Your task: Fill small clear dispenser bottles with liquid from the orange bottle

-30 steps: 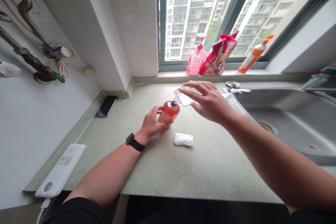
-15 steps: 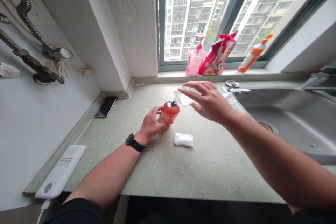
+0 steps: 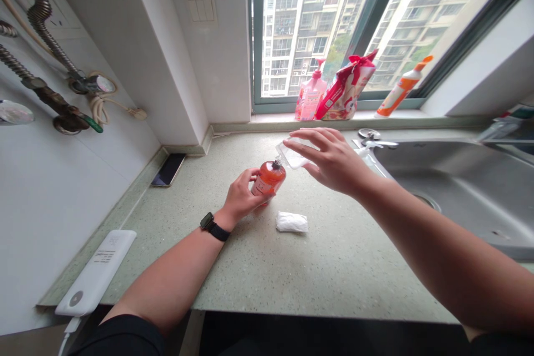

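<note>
My left hand [image 3: 247,194], with a black watch on its wrist, is wrapped round an orange bottle [image 3: 271,176] with a pale label. In my right hand [image 3: 329,158] is a clear bottle [image 3: 294,154], tipped so that its neck points down to the left. The two bottle mouths meet, or nearly so; whether liquid runs between them I cannot make out. A folded white tissue [image 3: 291,222] lies on the counter just below the orange bottle. To the right of my right hand, a white pump head [image 3: 369,147] lies by the sink edge.
The steel sink [image 3: 463,178] takes up the right side. A phone [image 3: 169,170] and a white power bank [image 3: 97,272] with a cable lie at the left. On the sill stand a pink pump bottle [image 3: 311,97], a red bag [image 3: 347,89] and an orange-and-white bottle [image 3: 403,89].
</note>
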Tool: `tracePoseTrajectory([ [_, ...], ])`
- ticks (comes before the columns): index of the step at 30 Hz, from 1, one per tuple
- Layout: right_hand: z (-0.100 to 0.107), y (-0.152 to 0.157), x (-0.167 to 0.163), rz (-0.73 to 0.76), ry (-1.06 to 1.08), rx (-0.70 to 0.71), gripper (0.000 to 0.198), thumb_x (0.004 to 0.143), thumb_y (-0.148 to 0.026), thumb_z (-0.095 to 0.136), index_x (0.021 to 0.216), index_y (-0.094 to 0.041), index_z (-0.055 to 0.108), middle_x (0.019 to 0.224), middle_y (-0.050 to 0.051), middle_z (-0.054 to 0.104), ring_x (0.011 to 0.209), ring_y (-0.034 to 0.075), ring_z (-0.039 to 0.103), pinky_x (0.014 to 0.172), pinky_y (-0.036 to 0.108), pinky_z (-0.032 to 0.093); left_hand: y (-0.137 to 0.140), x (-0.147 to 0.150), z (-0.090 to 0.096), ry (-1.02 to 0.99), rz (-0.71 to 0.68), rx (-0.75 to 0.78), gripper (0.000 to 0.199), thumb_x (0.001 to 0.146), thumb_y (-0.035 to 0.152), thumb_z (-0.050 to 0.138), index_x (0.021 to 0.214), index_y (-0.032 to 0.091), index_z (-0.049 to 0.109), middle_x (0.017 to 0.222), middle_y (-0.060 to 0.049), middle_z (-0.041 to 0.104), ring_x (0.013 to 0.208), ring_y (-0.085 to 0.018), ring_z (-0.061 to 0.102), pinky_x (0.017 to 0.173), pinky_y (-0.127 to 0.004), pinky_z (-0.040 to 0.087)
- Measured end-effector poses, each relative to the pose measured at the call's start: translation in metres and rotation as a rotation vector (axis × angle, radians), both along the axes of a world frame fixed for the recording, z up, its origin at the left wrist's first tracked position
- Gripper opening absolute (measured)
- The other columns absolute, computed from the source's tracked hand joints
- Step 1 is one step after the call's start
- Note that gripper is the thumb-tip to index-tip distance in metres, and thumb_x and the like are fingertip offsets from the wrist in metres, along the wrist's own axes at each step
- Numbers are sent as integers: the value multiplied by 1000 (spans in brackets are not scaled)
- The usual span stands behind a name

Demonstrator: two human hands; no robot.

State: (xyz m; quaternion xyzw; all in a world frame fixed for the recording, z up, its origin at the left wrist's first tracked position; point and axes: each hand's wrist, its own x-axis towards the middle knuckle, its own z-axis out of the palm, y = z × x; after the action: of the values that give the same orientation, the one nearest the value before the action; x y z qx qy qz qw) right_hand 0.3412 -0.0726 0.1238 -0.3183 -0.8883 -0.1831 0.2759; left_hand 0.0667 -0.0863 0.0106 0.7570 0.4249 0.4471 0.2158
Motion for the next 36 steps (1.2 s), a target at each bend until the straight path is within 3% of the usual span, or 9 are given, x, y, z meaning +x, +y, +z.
tracePoseTrajectory([
  [36,14,1,-7,-6,-69,4,72,92,-8,67,156,-37,54,147,7,67,132,31,61,114,52,44,1,0,-1,1,24,-27,61,81,52,89,128,23,62,128,-11,75,110,-29,77,96,-46,64],
])
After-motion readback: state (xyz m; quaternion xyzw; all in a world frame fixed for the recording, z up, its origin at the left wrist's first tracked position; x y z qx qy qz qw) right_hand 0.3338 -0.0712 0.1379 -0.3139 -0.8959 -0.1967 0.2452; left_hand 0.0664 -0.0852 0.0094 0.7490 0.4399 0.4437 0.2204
